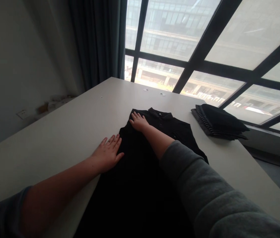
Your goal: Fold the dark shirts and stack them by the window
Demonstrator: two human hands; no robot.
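Note:
A black collared garment [145, 175], shirt-like at the top, lies spread on the white table [85, 122] with its collar at the far end. My right hand [139, 122] rests flat on its left shoulder beside the collar, fingers stretched out. Lower down, my left hand [109, 152] lies with spread fingers at the garment's left edge, partly on the cloth and partly over the table. My right forearm and grey sleeve cover part of the garment's right side. The near end of the cloth runs out of view at the bottom.
A stack of folded dark clothes [219, 122] sits at the table's right side near the window. Two small white pieces [163, 94] lie toward the far edge. Beyond the table are a dark curtain [97, 39], large windows and a wall socket [23, 114].

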